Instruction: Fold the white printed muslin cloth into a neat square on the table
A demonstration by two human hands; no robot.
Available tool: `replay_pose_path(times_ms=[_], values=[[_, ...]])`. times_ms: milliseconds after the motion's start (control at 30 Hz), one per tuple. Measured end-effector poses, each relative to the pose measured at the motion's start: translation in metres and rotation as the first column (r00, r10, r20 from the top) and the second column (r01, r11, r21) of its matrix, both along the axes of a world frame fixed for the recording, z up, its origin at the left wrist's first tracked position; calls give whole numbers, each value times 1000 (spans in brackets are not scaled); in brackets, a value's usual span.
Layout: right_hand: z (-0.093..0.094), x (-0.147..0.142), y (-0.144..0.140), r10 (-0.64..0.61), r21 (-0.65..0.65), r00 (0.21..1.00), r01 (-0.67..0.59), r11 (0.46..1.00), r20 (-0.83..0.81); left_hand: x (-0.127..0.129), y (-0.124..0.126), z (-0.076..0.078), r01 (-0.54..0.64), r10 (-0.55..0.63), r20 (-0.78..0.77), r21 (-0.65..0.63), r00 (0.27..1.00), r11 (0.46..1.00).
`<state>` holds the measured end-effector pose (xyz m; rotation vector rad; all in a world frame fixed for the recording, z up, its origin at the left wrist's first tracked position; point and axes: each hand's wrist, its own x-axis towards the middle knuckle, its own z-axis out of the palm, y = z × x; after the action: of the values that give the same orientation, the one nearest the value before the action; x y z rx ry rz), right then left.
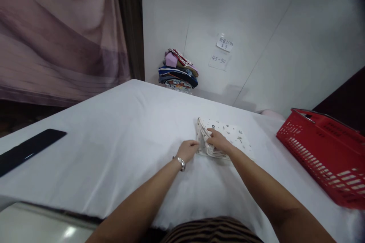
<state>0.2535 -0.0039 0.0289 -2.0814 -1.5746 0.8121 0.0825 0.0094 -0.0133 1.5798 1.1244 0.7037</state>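
Observation:
A folded white cloth with small dark prints lies on the white-covered table, right of centre. My left hand, with a wristwatch on its wrist, grips the cloth's left edge. My right hand rests on top of the cloth with its fingers pinching the layered left edge. Both forearms reach in from the bottom of the head view.
A red plastic basket stands at the table's right edge. A stack of folded coloured clothes sits at the far side against the white wall. A dark flat object lies at the left edge. Two paper notes hang on the wall.

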Motion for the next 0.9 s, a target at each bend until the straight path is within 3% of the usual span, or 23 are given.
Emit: replay_pose_path(times_ms=[133, 267, 433, 600, 767, 900], values=[[10, 6, -2, -67, 22, 988, 71, 997, -141, -1, 35, 11, -27, 27, -74, 4, 997, 1000], [9, 7, -2, -82, 26, 974, 89, 996, -211, 17, 55, 7, -75, 80, 30, -135, 996, 988], [1, 9, 0, -70, 35, 964, 82, 996, -255, 49, 64, -2, -59, 116, 159, -326, 980, 944], [1, 9, 0, -56, 38, 958, 69, 997, -282, 72, 81, 10, 5, 163, 286, -509, 944, 861], [2, 6, -2, -36, 27, 941, 47, 999, -336, 73, 84, 28, 77, 217, 396, -606, 892, 791], [0, 9, -3, -1, 33, 913, 16, 999, -409, 67, 73, 31, 124, 297, 485, -662, 823, 739]])
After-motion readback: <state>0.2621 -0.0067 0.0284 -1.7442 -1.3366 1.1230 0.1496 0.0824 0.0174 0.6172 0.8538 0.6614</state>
